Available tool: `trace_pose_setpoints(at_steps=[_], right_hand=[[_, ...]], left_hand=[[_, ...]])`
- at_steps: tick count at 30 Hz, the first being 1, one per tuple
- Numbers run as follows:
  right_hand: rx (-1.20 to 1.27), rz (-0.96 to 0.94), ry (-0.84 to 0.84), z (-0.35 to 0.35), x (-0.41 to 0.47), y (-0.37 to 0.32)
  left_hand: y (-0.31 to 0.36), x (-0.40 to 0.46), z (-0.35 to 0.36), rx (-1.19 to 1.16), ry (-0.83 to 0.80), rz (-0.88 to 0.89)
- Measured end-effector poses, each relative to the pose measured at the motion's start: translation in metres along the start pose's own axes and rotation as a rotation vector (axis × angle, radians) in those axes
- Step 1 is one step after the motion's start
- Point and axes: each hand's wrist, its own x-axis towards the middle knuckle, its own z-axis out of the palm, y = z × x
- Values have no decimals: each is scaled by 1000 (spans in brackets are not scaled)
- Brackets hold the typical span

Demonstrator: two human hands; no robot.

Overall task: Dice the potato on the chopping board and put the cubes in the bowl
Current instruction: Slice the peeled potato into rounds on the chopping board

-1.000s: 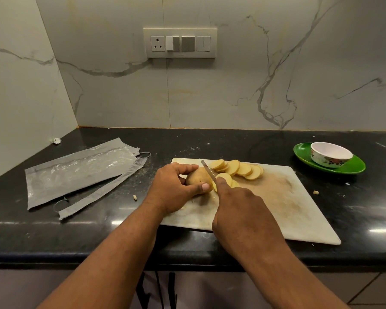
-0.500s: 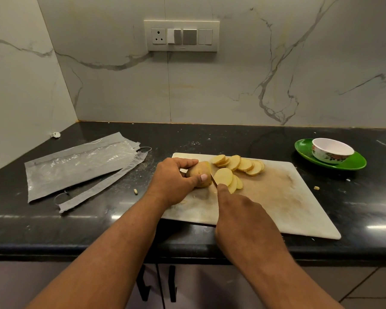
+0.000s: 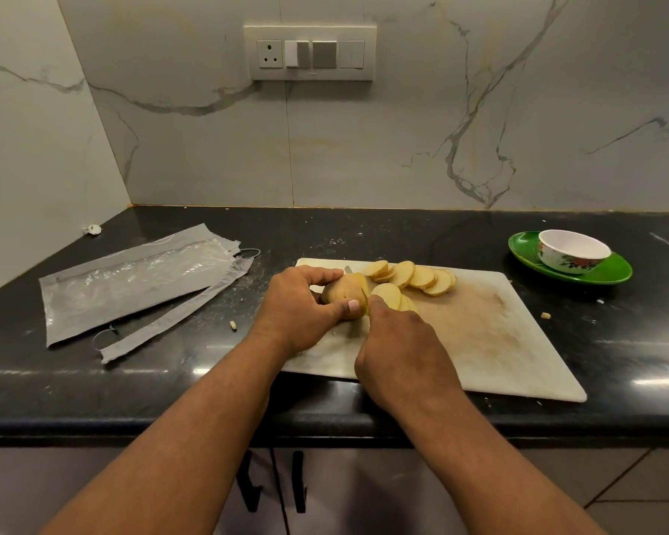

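Note:
The uncut end of the potato (image 3: 342, 291) lies on the white chopping board (image 3: 491, 334), gripped by my left hand (image 3: 300, 308) with thumb and fingers curled round it. My right hand (image 3: 402, 353) holds a knife (image 3: 349, 269); its blade is sunk into the potato, only the tip showing beyond it, and the handle is hidden in my fist. Several round potato slices (image 3: 414, 278) lie fanned out to the right of the potato. A white floral bowl (image 3: 572, 251) stands on a green plate (image 3: 618, 272) at the far right.
The board lies on a black counter (image 3: 402, 233) against a marble wall. A grey plastic bag (image 3: 132, 281) with a torn-off strip lies to the left. Small potato scraps (image 3: 544, 315) sit on the counter beside the board.
The knife came down from above the potato and cut into it. A fresh slice fell against the others. My left hand kept its hold on the potato.

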Motion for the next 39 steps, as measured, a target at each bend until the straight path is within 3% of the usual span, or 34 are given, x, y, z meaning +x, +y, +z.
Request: trace_pose_setpoints(at_steps=[17, 39], right_hand=[[-133, -83, -107, -10, -29, 5], [-130, -34, -55, -14, -8, 27]], left_hand=[[3, 1, -1, 48, -6, -25], [-7, 4, 1, -45, -1, -35]])
